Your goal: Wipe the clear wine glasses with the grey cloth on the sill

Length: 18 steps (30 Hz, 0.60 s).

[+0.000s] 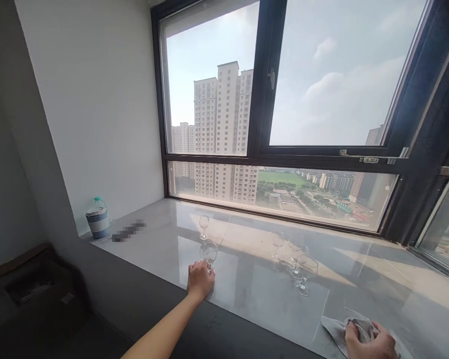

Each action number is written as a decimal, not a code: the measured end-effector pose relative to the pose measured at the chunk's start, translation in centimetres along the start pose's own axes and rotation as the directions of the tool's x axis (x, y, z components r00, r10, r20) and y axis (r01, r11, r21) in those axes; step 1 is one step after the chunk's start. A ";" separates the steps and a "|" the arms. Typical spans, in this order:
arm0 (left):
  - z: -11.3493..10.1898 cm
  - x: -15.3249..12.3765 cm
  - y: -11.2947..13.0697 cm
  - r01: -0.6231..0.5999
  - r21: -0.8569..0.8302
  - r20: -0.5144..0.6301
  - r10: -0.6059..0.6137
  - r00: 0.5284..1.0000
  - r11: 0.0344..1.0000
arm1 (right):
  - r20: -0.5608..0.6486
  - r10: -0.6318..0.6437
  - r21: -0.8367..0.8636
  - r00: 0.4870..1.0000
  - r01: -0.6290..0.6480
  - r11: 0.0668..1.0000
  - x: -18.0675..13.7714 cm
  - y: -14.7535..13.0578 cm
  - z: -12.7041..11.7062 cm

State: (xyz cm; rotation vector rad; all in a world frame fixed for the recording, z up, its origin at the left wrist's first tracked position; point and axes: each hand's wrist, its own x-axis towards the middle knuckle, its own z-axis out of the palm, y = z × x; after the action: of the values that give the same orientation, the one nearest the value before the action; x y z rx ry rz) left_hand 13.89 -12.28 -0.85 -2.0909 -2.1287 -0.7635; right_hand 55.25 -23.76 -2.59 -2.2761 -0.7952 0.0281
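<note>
My left hand (201,280) is closed around the stem of a clear wine glass (208,248), which stands upright near the front edge of the glossy sill (243,294). Just behind it is a smaller stemmed glass (204,225). At the lower right, my right hand (370,340) has its fingers gathered on a crumpled pale cloth (335,329) lying on the sill. Between the hands, farther back, several stemmed glasses stand in a group, the nearest being a larger glass (307,269).
A paper cup (98,224) with a green-capped bottle sits at the sill's left end. Beside it lies a blurred dark object (129,231). A dark-framed window (254,159) borders the back, with a white wall (108,99) on the left.
</note>
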 end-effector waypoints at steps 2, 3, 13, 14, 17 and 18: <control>0.1 0.1 -0.1 0.016 0.004 0.004 -0.016 1.000 1.000 | -0.005 0.016 -0.026 1.000 -0.016 1.000 -0.6 -0.7 -0.5; 0.1 0.2 -0.1 0.017 0.007 0.002 -0.017 1.000 1.000 | -0.005 0.025 -0.040 1.000 -0.025 0.999 -0.9 -1.0 -0.7; -0.2 0.2 0.0 0.016 0.021 0.038 -0.017 0.999 1.000 | -0.080 0.027 -0.054 0.996 -0.031 0.998 -1.7 -1.2 -0.4; -0.3 0.2 0.1 0.015 0.021 0.039 -0.016 0.999 1.000 | -0.085 0.018 -0.052 0.996 -0.023 0.998 -1.7 -1.2 -0.4; -0.5 0.3 0.2 0.015 0.026 0.048 -0.016 0.999 1.000 | -0.106 0.010 -0.045 0.994 -0.015 0.999 -1.7 -1.1 -0.3; -0.6 0.3 0.2 0.017 0.028 0.052 -0.019 0.998 0.999 | -0.108 0.006 -0.042 0.994 -0.011 0.999 -1.7 -1.1 -0.3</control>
State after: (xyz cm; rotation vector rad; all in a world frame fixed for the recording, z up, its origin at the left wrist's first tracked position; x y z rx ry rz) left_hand 13.92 -12.26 -0.19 -2.1038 -2.1741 -0.6846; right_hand 53.34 -24.31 -2.03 -2.2999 -0.7361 -0.1089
